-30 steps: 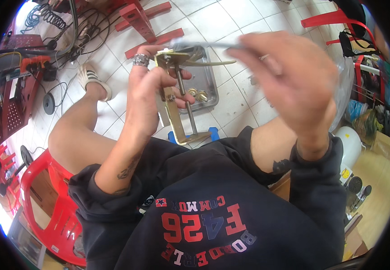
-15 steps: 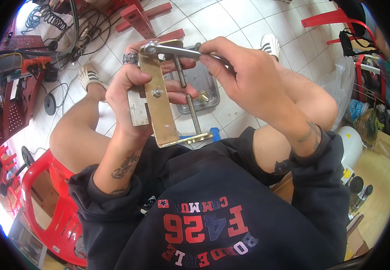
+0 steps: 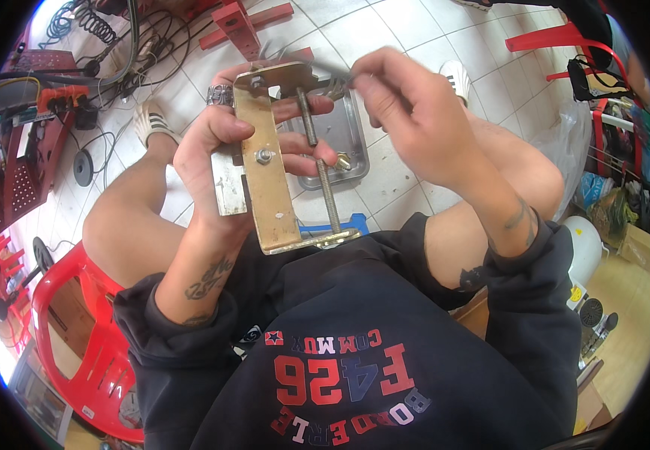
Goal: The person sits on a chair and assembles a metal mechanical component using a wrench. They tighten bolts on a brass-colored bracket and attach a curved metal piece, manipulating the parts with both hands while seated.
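Note:
My left hand (image 3: 206, 146) is closed around a flat, tan metal bracket (image 3: 269, 199) with bent ends. Its thumb lies against the long face, while the fingers reach behind toward the threaded rods (image 3: 328, 193). One bolt with a nut (image 3: 263, 156) sits mid-face; another bolt (image 3: 257, 82) is at the top corner. To the right, my right hand (image 3: 413, 116) pinches a wrench (image 3: 334, 69), blurred by motion, whose far end is above the bracket's top end. A brass-coloured fitting (image 3: 344, 161) shows just past my left fingertips, over the grey metal tray.
Below my hands, a grey metal tray (image 3: 363, 146) rests on the white tiled floor, near a blue plastic piece (image 3: 356, 223). Red metal stands (image 3: 239, 30) are ahead. Cables and a red perforated rack (image 3: 32, 161) lie left, by a red chair (image 3: 100, 352). Bags fill the right side.
The wrench has come off the bolt at the bracket's top corner and swung up. My right hand has moved slightly up and right; the bracket has shifted a little down and right.

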### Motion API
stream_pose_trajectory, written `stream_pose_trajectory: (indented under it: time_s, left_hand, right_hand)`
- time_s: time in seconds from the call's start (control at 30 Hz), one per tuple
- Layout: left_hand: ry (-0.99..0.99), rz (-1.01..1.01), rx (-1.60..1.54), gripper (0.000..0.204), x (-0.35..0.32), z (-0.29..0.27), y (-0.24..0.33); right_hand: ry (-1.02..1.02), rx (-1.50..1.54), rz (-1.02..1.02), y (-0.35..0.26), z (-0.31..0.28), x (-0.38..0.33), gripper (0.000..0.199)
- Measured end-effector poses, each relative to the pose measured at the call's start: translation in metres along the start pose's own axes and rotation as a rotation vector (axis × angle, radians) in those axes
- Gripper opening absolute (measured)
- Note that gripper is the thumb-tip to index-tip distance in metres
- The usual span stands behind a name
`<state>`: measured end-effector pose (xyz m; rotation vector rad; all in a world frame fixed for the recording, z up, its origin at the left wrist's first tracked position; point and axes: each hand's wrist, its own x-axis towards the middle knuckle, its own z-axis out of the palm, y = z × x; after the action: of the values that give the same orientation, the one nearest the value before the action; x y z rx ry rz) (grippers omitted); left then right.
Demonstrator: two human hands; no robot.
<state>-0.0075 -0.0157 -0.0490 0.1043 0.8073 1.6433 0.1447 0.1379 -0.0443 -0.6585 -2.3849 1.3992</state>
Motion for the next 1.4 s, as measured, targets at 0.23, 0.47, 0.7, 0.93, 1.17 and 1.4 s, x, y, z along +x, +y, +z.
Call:
stream_pose_trajectory:
  time_s: [0.23,0.47,0.7,0.93,1.17,1.4]
  left_hand:
    - [0.054,0.004,0.159,0.061,-0.001,0.013,-0.007]
    - [0.063,-0.017,0.427,0.056,0.000,0.022,-0.026]
    - [0.069,0.009,0.449,0.056,0.010,0.012,-0.030]
    - [0.088,0.053,0.564,0.050,0.010,0.008,-0.039]
    - [0.218,0.066,0.589,0.047,0.016,-0.004,-0.054]
    - [0.271,0.151,0.860,0.050,0.032,-0.014,-0.068]
  right_hand:
    - [0.017,0.476,0.139,0.000,0.000,0.010,0.021]
    - [-0.127,0.215,0.017,0.002,0.006,0.016,0.026]
    - [-0.264,0.463,0.203,0.014,0.000,0.022,0.020]
    - [-0.179,0.608,0.272,0.035,0.020,0.015,0.023]
    - [0.034,0.322,0.385,0.033,0.040,0.003,0.034]
    - [-0.058,0.681,0.727,0.041,0.051,-0.002,0.030]
